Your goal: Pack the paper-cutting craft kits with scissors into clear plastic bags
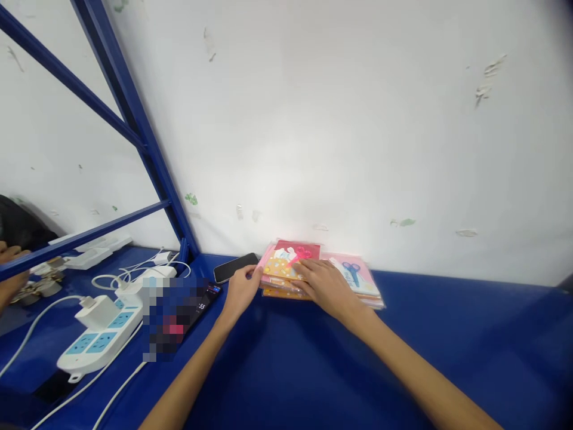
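A stack of clear-wrapped craft packets (280, 267) lies against the wall. The top one is red and yellow-orange with white dots, and pink plastic scissors (301, 254) show through its wrapper. My left hand (242, 291) grips the stack's left edge with thumb and fingers. Over the right front part of the same stack, my right hand (327, 288) has its fingers on the top packet and its thumb low at the front edge. Right of it lies another pile of pink packets (369, 282), with blue scissors (351, 272) on top, partly hidden by my right hand.
A black phone (235, 267) lies left of the stack; a lit phone (201, 307), partly blurred out, is nearer. A white power strip (101, 334) with plugs and cables fills the left. A blue metal frame (156, 161) rises there. Another person's hand (11, 269) is at far left.
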Motion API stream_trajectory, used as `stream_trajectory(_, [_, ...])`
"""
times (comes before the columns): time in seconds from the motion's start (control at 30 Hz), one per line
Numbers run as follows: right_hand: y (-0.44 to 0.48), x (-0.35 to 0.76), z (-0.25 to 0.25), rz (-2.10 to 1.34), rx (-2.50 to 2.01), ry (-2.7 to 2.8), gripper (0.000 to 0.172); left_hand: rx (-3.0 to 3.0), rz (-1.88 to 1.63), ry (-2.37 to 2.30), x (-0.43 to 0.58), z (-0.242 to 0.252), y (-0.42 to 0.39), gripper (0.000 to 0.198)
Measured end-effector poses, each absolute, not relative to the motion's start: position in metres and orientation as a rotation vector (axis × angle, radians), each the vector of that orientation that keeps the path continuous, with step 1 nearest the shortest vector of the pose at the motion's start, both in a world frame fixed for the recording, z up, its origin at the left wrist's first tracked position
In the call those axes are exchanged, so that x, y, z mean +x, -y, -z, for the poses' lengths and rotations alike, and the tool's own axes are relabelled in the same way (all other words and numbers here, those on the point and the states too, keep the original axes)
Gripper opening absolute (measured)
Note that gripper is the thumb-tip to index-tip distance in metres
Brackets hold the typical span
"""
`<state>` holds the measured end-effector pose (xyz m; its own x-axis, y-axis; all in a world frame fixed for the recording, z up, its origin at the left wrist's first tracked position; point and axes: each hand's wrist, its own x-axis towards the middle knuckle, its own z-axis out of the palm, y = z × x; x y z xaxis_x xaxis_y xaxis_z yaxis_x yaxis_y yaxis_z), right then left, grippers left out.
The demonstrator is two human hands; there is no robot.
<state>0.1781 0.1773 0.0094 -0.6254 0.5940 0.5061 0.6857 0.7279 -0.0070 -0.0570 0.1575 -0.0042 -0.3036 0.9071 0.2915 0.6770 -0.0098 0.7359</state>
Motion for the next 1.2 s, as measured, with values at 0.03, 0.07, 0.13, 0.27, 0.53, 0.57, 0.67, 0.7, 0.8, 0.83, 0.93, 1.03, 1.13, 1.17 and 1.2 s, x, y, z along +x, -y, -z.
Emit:
stream_trajectory(0.03, [-0.178, 0.178, -0.009, 0.259, -0.961, 2.450, 0.021, 1.664, -1.241, -1.977, -0.056, 0.008, -0.159, 0.040])
stream_trajectory(0.07, [-0.179, 0.179, -0.009, 0.262, -0.948, 2.451, 0.018, 1.669, -1.277, -1.963, -0.055, 0.011, -0.158, 0.042])
stream_trajectory(0.13, [-0.182, 0.181, -0.010, 0.261, -0.930, 2.439, 0.018, 1.686, -1.344, -1.941, -0.052, 0.015, -0.155, 0.046])
stream_trajectory(0.27, [-0.190, 0.190, -0.008, 0.239, -0.937, 2.357, 0.026, 1.768, -1.400, -1.875, -0.048, 0.019, -0.149, 0.047])
stream_trajectory(0.53, [-0.199, 0.195, 0.005, 0.187, -0.961, 2.097, 0.031, 1.860, -1.387, -1.870, -0.045, 0.026, -0.149, 0.048])
stream_trajectory(0.57, [-0.199, 0.194, 0.006, 0.188, -0.948, 2.076, 0.031, 1.866, -1.386, -1.867, -0.045, 0.027, -0.149, 0.048])
stream_trajectory(0.67, [-0.199, 0.193, 0.006, 0.200, -0.902, 2.010, 0.028, 1.882, -1.390, -1.845, -0.046, 0.029, -0.150, 0.047])
stream_trajectory(0.7, [-0.199, 0.194, 0.005, 0.206, -0.889, 1.987, 0.028, 1.887, -1.392, -1.835, -0.046, 0.029, -0.150, 0.046])
stream_trajectory(0.8, [-0.200, 0.196, -0.001, 0.230, -0.860, 1.917, 0.026, 1.889, -1.401, -1.801, -0.050, 0.028, -0.154, 0.046])
stream_trajectory(0.83, [-0.201, 0.198, -0.004, 0.239, -0.854, 1.895, 0.026, 1.887, -1.403, -1.787, -0.052, 0.027, -0.156, 0.046])
stream_trajectory(0.93, [-0.202, 0.203, -0.016, 0.271, -0.839, 1.828, 0.026, 1.882, -1.389, -1.724, -0.061, 0.022, -0.167, 0.048])
stream_trajectory(1.03, [-0.201, 0.210, -0.030, 0.304, -0.827, 1.763, 0.025, 1.878, -1.360, -1.655, -0.072, 0.015, -0.181, 0.046])
stream_trajectory(1.13, [-0.198, 0.216, -0.043, 0.336, -0.823, 1.708, 0.023, 1.846, -1.344, -1.620, -0.083, 0.009, -0.191, 0.046])
stream_trajectory(1.17, [-0.197, 0.218, -0.047, 0.348, -0.825, 1.691, 0.022, 1.829, -1.337, -1.614, -0.086, 0.008, -0.193, 0.048])
stream_trajectory(1.2, [-0.196, 0.220, -0.051, 0.361, -0.824, 1.675, 0.022, 1.811, -1.324, -1.608, -0.088, 0.007, -0.195, 0.051])
